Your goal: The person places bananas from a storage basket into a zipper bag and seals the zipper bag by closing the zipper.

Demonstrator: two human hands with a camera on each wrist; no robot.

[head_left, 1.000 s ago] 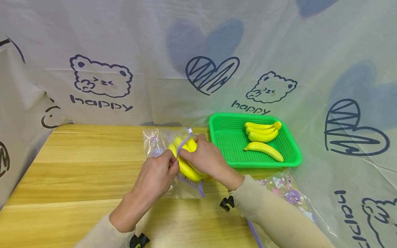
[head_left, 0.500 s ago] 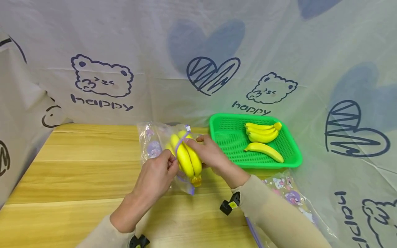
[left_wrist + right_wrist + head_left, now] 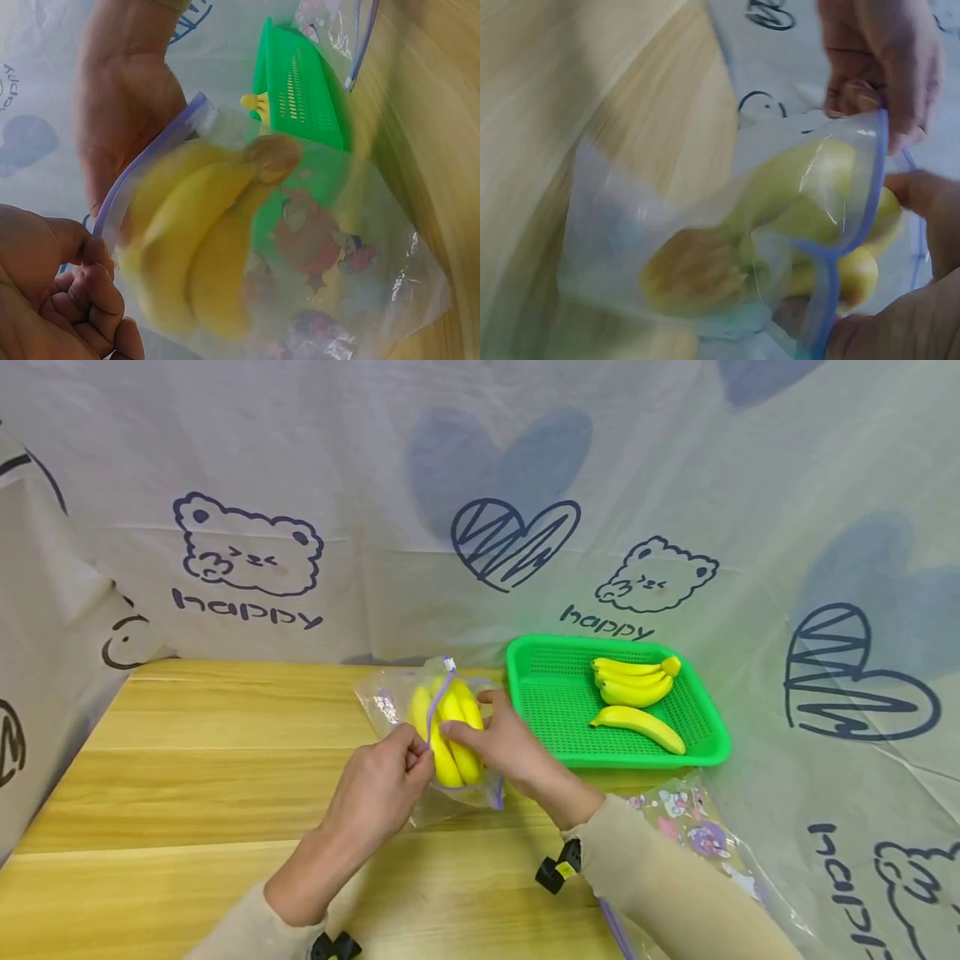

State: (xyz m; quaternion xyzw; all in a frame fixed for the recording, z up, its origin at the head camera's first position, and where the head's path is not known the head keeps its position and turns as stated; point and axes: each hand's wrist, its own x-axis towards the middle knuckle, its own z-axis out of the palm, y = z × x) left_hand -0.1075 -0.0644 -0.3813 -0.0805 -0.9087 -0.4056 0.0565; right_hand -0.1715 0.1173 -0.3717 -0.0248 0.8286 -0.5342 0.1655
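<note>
A bunch of yellow bananas (image 3: 459,747) sits mostly inside a clear zip bag (image 3: 388,692) with a purple zip edge. My left hand (image 3: 378,781) pinches that edge on the near left side. At the mouth of the bag, my right hand (image 3: 513,750) grips the bunch, thumb across the front; its other fingers are largely hidden. The left wrist view shows the bananas (image 3: 191,240) through the plastic, brown stem end deep in the bag. From the right wrist, the blurred stem (image 3: 697,274) faces the bag's closed end, and the banana tips stick out of the mouth.
A green basket (image 3: 551,756) stands to the right, holding another banana bunch (image 3: 633,681) and a single banana (image 3: 641,727). A second printed zip bag (image 3: 697,827) lies at the front right, partly under the right sleeve. A printed cloth (image 3: 360,485) hangs behind the wooden table (image 3: 187,777).
The bunch has turned in the bag's mouth; its stem, visible at the near side half a second ago, now points into the bag. My right hand shifted around it, while the left stayed in place.
</note>
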